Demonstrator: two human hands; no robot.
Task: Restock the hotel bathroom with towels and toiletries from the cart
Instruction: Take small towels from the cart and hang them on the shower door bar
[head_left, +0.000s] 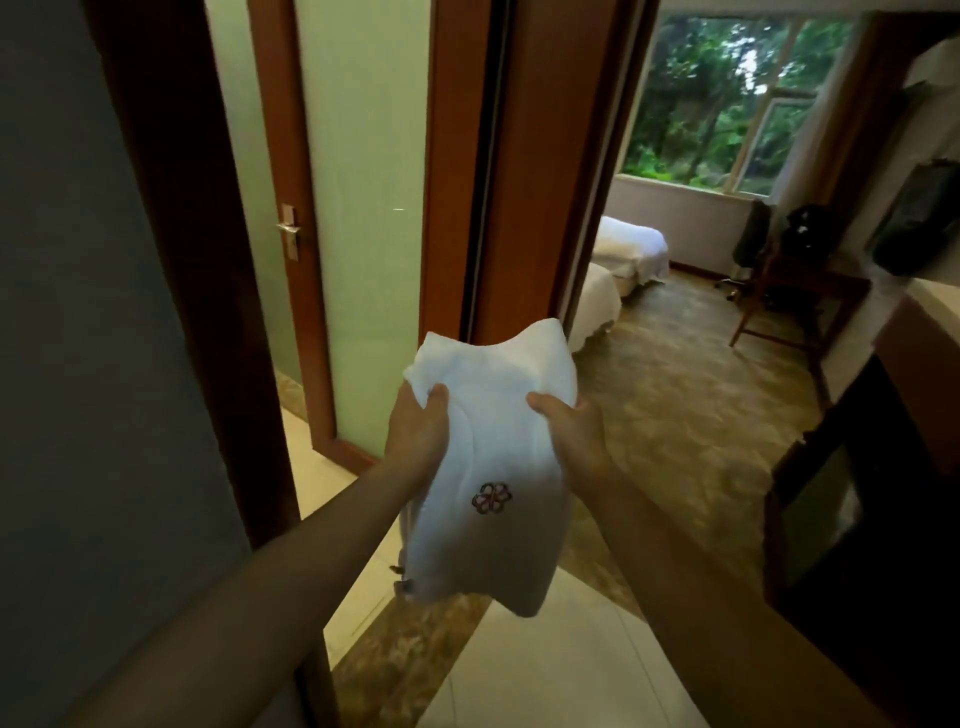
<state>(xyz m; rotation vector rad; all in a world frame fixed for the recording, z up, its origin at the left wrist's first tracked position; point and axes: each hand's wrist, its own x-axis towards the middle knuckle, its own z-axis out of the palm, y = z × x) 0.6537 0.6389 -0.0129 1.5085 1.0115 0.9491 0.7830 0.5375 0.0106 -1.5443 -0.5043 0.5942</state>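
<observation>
Hands are grasping a folded white towel (498, 457) in mid-air near the frosted-glass door (363, 208), left hand (415, 436) pinching its left edge and right hand (569, 431) its right, its near end drooping, so supporting it from beneath is looking wiser for a neat delivery.

Door (363, 218) left, beds (631, 244) beyond right.

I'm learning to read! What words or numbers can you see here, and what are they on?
No words or numbers can be read.
The white towel has only a stitched flower emblem, with no letters.
The door handle plate shows no writing.
</observation>
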